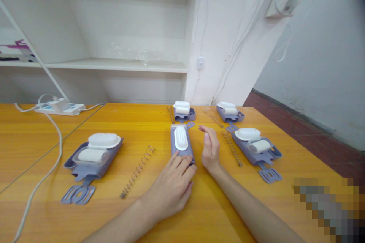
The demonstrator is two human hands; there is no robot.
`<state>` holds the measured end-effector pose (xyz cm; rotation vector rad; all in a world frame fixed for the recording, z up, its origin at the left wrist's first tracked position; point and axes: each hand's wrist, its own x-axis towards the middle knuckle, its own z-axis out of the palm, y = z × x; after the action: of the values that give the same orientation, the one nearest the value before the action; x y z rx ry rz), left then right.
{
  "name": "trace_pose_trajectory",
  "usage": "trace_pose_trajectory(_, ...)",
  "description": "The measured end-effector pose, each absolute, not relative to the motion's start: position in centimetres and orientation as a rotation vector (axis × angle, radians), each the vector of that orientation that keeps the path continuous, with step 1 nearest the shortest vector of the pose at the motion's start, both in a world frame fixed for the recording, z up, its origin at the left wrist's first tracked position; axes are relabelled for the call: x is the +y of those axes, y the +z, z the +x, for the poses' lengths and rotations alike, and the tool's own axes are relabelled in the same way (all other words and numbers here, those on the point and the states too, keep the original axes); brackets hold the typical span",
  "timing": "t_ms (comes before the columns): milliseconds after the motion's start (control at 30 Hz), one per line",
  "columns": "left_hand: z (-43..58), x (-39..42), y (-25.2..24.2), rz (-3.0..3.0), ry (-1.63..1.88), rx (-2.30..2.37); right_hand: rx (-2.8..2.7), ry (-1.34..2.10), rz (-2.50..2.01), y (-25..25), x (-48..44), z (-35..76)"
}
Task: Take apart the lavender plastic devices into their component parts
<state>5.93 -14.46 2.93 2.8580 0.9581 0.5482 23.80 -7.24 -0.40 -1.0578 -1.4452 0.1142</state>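
Note:
In the middle of the table lies a long grey-purple plastic case (pixel 173 145) with a white ribbed oval piece (pixel 181 139) on its top. My left hand (pixel 173 184) rests over the case's near end, fingers bent round it, covering that end from sight. Just right of the case, my right hand (pixel 210 149) is held with its fingers loosely curved and the thumb apart; nothing shows in it. To the left of my left hand lies a coil spring (pixel 138 171). Another spring (pixel 232 148) lies beyond my right hand.
Similar grey-purple cases with white parts sit at the left (pixel 111 161), right (pixel 241 144) and back of the table, several with flat cut-out plates. A power strip (pixel 72 109) and white cable (pixel 58 152) lie at left. Shelves (pixel 137 64) stand behind; the table's right edge drops to red floor.

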Motion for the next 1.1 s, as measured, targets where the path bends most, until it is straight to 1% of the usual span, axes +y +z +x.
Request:
trace_pose_trajectory(133,3.3,-15.2,3.3,2.789,0.558,0.830,-1.425,0.166,-1.084,-0.5,-6.8,24.1)
trace_pose_trajectory(267,0.8,-16.0,3.0,2.731,0.512,0.774,-1.643,0.223,-1.039,-0.3,-7.1,23.9)
trace_pose_trajectory(400,-0.7,-16.0,1.7,2.529,0.612,1.010,-1.924,0.187,-0.960,-0.2,-7.5,23.6)
trace_pose_trajectory(600,-1.3,-13.8,0.4,2.207,0.762,1.324,-1.954,0.099,-1.017,-0.3,-7.6,23.3)
trace_pose_trajectory(733,-2.5,-11.8,0.1,2.139,0.822,1.445,-1.986,0.089,-0.988,-0.3,-7.6,23.4)
trace_pose_trajectory(900,-3.9,-10.0,-0.6,2.115,0.912,1.654,-2.074,0.162,-1.009,-0.3,-7.7,23.5)
trace_pose_trajectory(1100,-3.0,-9.0,-0.3,2.140,0.945,1.778,-2.159,0.060,-1.094,0.5,-8.0,23.1)
